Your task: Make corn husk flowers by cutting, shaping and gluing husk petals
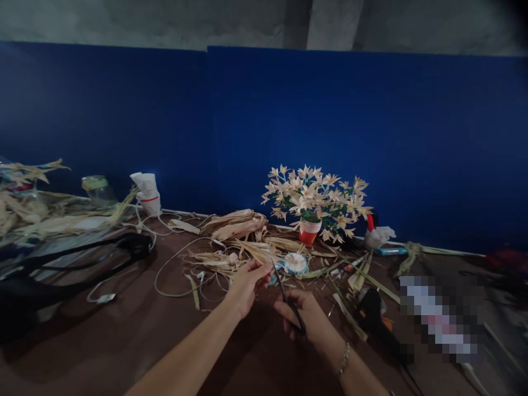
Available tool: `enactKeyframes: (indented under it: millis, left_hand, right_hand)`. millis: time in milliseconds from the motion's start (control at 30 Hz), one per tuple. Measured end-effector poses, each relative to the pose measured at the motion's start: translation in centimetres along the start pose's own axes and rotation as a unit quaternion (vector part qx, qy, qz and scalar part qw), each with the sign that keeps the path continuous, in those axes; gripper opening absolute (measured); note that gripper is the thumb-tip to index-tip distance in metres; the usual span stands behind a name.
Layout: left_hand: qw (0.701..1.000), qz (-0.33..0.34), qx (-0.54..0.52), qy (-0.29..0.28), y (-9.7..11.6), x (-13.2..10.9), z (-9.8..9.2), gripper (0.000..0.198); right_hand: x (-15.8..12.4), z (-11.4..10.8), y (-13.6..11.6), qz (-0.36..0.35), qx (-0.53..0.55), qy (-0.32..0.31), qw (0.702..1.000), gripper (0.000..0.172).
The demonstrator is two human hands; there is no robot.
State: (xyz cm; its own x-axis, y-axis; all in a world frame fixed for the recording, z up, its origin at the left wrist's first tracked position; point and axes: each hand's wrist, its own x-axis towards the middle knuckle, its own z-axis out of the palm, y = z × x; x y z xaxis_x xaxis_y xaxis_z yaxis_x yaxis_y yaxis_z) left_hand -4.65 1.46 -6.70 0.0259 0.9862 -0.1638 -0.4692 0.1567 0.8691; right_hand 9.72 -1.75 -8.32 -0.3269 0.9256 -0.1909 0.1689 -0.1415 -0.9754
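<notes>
My left hand (247,286) pinches a pale, dry corn husk strip (256,253) that points up and to the left. In my right hand (307,316) is a pair of dark scissors (282,286), its blades reaching up to the husk near my left fingertips. Whether the blades touch the husk I cannot tell. Just beyond my hands lies a small round white and blue dish or roll (295,263). Behind it stands a red and white cup (309,231) holding a bunch of pale husk flowers (315,195) with green stems.
Loose husks (235,224) lie along the back, tangled with a white cable (163,291). At left are a black strap-like object (82,264), a glass jar (99,190) and a white cup with tissue (148,195). A black glue gun (373,313) lies at right, near a blurred-out patch.
</notes>
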Motion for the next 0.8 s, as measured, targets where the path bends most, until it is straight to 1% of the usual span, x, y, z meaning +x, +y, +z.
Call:
enactKeyframes:
  millis: [67, 233, 367, 467, 800]
  left_hand:
    - [1.0, 0.0, 0.001, -0.003, 0.0, 0.0, -0.1, 0.022]
    - [1.0, 0.022, 0.003, -0.014, 0.0, 0.1, -0.1, 0.023]
    - [0.999, 0.038, -0.004, 0.027, 0.1, 0.3, -0.2, 0.025]
    - [0.998, 0.058, -0.003, 0.037, 0.1, 0.5, -0.4, 0.024]
    - [0.998, 0.047, -0.015, 0.029, 0.1, 1.0, -0.9, 0.02]
  right_hand:
    - [0.0, -0.1, 0.0, 0.007, -0.008, 0.001, 1.0, 0.041]
    - [0.3, -0.2, 0.3, -0.006, -0.005, 0.004, 1.0, 0.039]
    - [0.3, -0.2, 0.5, -0.004, -0.007, 0.007, 1.0, 0.039]
    - [0.1, -0.3, 0.4, -0.008, -0.01, 0.002, 1.0, 0.039]
    - [-0.2, -0.2, -0.3, -0.001, -0.015, -0.007, 1.0, 0.038]
